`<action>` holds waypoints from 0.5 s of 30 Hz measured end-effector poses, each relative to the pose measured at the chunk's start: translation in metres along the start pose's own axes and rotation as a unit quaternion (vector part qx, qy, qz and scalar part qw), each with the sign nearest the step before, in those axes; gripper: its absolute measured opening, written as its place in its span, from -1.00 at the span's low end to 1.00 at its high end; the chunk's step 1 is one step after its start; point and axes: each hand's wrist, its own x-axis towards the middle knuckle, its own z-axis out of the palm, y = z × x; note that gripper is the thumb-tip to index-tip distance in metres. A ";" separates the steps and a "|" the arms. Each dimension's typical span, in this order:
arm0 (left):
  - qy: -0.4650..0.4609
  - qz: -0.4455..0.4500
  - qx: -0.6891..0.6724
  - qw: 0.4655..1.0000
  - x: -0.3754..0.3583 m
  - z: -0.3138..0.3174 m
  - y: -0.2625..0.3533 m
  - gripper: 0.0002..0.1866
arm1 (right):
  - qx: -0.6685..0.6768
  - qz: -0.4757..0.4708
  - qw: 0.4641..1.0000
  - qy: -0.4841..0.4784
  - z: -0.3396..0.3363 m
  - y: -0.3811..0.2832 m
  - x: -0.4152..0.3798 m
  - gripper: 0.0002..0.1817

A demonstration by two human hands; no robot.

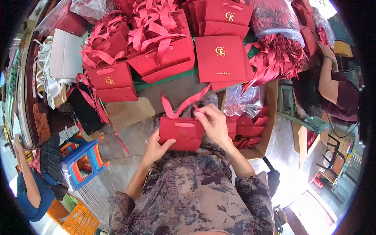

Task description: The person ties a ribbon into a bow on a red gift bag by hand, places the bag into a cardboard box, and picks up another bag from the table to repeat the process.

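A small red paper gift bag (178, 143) with a faint gold mark hangs in front of my torso, its red ribbon (184, 105) standing up in loose loops. My left hand (159, 145) grips the bag's lower left side, thumb on the front face. At the bag's upper right corner, my right hand (212, 122) pinches the ribbon between thumb and fingers. Just beyond, flat red bags (221, 72) with gold letters lie at the table's near edge, beside stacked red bags (168, 62) with ribbons.
An open cardboard box (270, 129) of red bags stands right of my hands. Bundled red ribbons (278, 55) and a white bag (65, 55) lie on the table. Stacked plastic stools (84, 164) and an orange crate (80, 221) are at left. Other people's arms (329, 80) show at both sides.
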 end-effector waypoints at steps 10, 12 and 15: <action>-0.045 -0.027 -0.040 0.998 -0.006 0.024 -0.001 -0.41 | -0.050 -0.001 0.975 0.219 0.005 0.028 -0.021 -0.93; -0.046 -0.040 -0.020 0.998 -0.005 0.025 -0.005 -0.40 | -0.043 -0.002 0.975 0.219 0.008 0.031 -0.021 -0.93; 0.009 -0.022 0.020 1.000 0.003 0.028 0.003 -0.35 | -0.098 -0.037 0.975 0.197 0.001 0.033 -0.016 -0.93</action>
